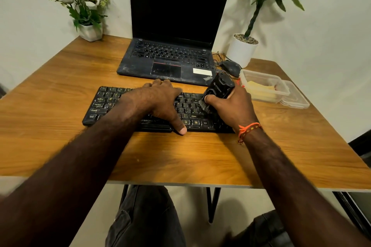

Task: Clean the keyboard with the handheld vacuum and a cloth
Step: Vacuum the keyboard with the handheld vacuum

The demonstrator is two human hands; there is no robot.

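Observation:
A black keyboard lies flat in the middle of the wooden table. My left hand rests across its centre, fingers over the far edge and thumb on the near edge, gripping it. My right hand grips a small black handheld vacuum, tilted, with its brush tip touching the keys on the keyboard's right side. A yellow cloth lies inside a clear plastic container to the right.
An open black laptop stands behind the keyboard, screen dark. A mouse with its cable sits right of it. A container lid lies by the container. Potted plants stand at the back left and back right.

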